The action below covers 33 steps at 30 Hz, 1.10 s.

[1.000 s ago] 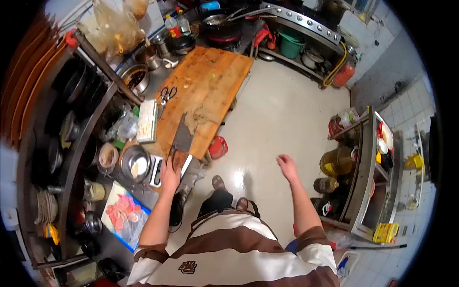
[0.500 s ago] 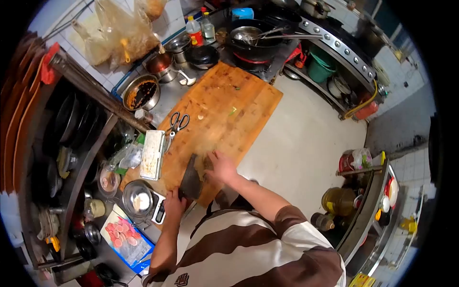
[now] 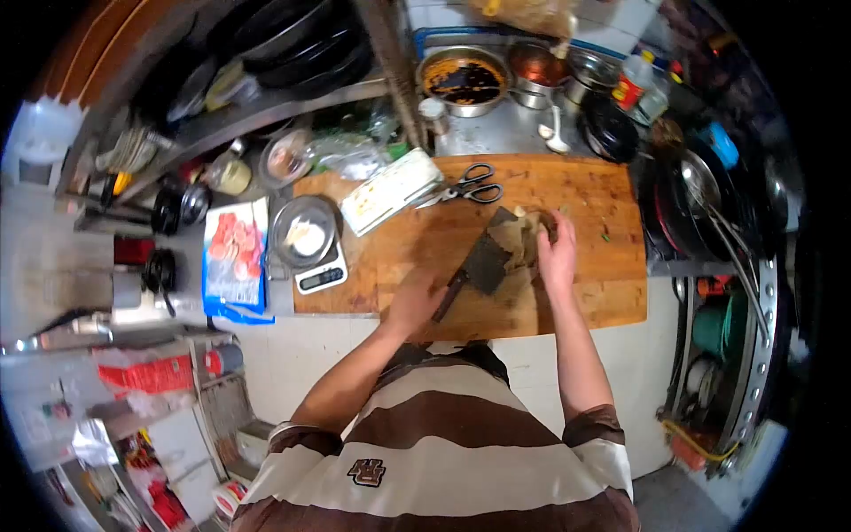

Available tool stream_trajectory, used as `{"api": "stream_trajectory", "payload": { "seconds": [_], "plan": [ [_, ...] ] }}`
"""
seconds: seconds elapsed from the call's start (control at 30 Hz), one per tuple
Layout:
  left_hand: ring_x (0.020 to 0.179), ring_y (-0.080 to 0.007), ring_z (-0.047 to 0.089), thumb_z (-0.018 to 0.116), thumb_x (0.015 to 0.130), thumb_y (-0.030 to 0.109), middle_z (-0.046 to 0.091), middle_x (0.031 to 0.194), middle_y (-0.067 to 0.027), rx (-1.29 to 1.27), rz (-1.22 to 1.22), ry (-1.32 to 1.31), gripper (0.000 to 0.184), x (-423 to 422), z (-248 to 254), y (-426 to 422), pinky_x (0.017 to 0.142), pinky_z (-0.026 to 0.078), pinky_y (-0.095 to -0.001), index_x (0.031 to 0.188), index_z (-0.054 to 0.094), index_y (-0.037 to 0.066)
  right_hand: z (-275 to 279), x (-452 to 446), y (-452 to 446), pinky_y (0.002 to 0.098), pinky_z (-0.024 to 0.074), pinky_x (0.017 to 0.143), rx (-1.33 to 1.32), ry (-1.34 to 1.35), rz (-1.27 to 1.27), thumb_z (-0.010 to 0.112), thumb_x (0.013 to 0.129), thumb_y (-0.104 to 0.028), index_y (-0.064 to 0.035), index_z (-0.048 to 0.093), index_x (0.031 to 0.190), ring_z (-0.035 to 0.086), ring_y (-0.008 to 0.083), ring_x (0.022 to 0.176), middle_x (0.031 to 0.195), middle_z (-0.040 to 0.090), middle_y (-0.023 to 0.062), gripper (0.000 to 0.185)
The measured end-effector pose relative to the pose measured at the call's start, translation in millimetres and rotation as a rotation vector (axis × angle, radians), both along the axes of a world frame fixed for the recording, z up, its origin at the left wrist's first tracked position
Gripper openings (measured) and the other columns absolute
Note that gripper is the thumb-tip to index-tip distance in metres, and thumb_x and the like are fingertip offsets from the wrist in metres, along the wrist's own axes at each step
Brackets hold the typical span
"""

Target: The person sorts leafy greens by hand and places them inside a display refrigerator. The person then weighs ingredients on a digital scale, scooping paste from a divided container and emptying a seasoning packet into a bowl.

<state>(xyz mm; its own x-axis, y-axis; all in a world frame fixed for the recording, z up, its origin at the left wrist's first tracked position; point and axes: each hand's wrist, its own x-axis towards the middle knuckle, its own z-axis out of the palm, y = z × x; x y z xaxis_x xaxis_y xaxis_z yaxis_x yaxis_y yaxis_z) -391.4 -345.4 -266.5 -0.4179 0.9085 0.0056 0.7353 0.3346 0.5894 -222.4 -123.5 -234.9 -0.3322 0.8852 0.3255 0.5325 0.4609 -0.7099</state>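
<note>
A cleaver [image 3: 487, 264] with a dark, worn blade lies at a slant on the wooden cutting board [image 3: 594, 191]. My left hand [image 3: 414, 306], a little blurred, is closed at the cleaver's dark handle. A crumpled brown cloth [image 3: 521, 235] covers part of the blade's right side. My right hand [image 3: 558, 255] has its fingers curled over the cloth's right edge, pinching it. Just beyond the blade, black-handled scissors [image 3: 479, 183] rest on the board beside a long whitish box [image 3: 390, 191].
To the left stand a kitchen scale [image 3: 321, 277] with a metal bowl [image 3: 304, 230] and a tray of pink slices [image 3: 236, 248]. Behind the board are a pan of dark sauce [image 3: 463, 82], a white ladle [image 3: 557, 133] and bottles. A wok [image 3: 700, 213] sits at the right.
My view has turned left, so the board now lies straight across. The brown cloth now shows spread beside and over the blade, with my right hand at its far right edge.
</note>
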Motion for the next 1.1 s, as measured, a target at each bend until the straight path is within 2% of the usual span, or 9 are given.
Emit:
{"api": "stream_trajectory", "payload": {
  "seconds": [0.07,0.23,0.33,0.43,0.57,0.6,0.87,0.93,1.1],
  "plan": [
    [0.091,-0.0331,0.057,0.059,0.083,0.018,0.057,0.104,-0.0197,0.028,0.197,-0.122,0.033,-22,4,-34,0.08,0.047,-0.0384,0.112,0.055,0.002,-6,-31,-16,0.0333,0.048,0.075,-0.103,0.092,0.154,0.058,0.084,-0.014,-0.0046,0.057,0.109,0.06,0.0268,0.085,0.099,0.06,0.0155,0.026],
    [0.093,-0.0293,0.057,0.058,0.083,0.011,0.056,0.106,-0.0173,0.293,0.753,-0.186,0.029,-98,-20,-145,0.084,0.045,-0.0348,0.109,0.054,-0.002,-37,-111,-99,0.0356,0.0457,0.082,-0.671,0.0,0.595,0.053,0.088,-0.023,-0.005,0.055,0.114,0.059,0.0303,0.098,0.105,0.061,0.0178,0.032],
    [0.099,-0.028,0.055,0.055,0.085,0.011,0.054,0.113,-0.0173,0.253,0.817,-0.022,0.033,-148,-37,-183,0.089,0.042,-0.0345,0.115,0.051,-0.002,-54,-168,-153,0.0361,0.0431,0.088,-0.804,0.008,0.727,0.051,0.088,-0.026,-0.0027,0.049,0.122,0.055,0.0326,0.105,0.114,0.057,0.0206,0.04],
    [0.104,-0.0267,0.053,0.053,0.086,0.011,0.055,0.112,-0.0155,0.245,0.89,-0.382,0.037,-184,-62,-190,0.093,0.039,-0.0341,0.12,0.048,-0.002,-67,-223,-196,0.0378,0.0406,0.092,-0.819,-0.069,0.701,0.048,0.09,-0.027,0.003,0.045,0.124,0.051,0.0359,0.109,0.118,0.053,0.0246,0.045],
    [0.116,-0.0208,0.047,0.053,0.087,0.011,0.051,0.126,-0.0132,0.189,0.875,-0.984,0.048,-196,-16,-174,0.098,0.034,-0.0288,0.13,0.039,-0.004,-71,-261,-217,0.0408,0.0387,0.095,-0.782,-0.262,0.648,0.043,0.091,-0.029,0.0089,0.042,0.123,0.048,0.0401,0.111,0.117,0.051,0.0293,0.05],
    [0.108,-0.0185,0.05,0.053,0.088,0.011,0.055,0.118,-0.0094,0.125,0.686,-0.59,0.048,-204,-33,-179,0.093,0.038,-0.0287,0.131,0.039,-0.003,-74,-260,-219,0.041,0.0384,0.095,-0.781,-0.297,0.658,0.044,0.091,-0.03,0.0094,0.044,0.122,0.048,0.0403,0.111,0.117,0.051,0.0292,0.05],
    [0.075,-0.008,0.047,0.059,0.079,0.007,0.051,0.082,0.0028,0.131,0.557,-1.065,0.022,-190,-36,-228,0.069,0.038,-0.0207,0.1,0.056,0.0,-56,-215,-242,0.0452,0.0443,0.08,-0.837,-0.283,0.597,0.051,0.083,-0.028,0.004,0.061,0.095,0.057,0.042,0.09,0.094,0.059,0.028,0.036],
    [0.076,-0.0078,0.049,0.057,0.078,0.002,0.052,0.082,0.0031,0.148,0.532,-1.017,0.029,-174,-30,-236,0.067,0.039,-0.0205,0.106,0.055,0.0,-72,-194,-252,0.0447,0.0445,0.08,-0.701,-0.24,0.624,0.052,0.082,-0.026,0.0057,0.06,0.096,0.057,0.0412,0.091,0.094,0.059,0.0281,0.036],
    [0.075,-0.0073,0.052,0.049,0.081,-0.01,0.057,0.092,-0.0002,0.249,0.629,-1.446,0.042,-140,-21,-235,0.06,0.04,-0.0184,0.12,0.049,0.006,-46,-157,-251,0.043,0.0439,0.082,-0.841,-0.189,0.587,0.051,0.084,-0.026,0.0047,0.06,0.096,0.057,0.039,0.093,0.097,0.06,0.0255,0.034]
  ]
}}
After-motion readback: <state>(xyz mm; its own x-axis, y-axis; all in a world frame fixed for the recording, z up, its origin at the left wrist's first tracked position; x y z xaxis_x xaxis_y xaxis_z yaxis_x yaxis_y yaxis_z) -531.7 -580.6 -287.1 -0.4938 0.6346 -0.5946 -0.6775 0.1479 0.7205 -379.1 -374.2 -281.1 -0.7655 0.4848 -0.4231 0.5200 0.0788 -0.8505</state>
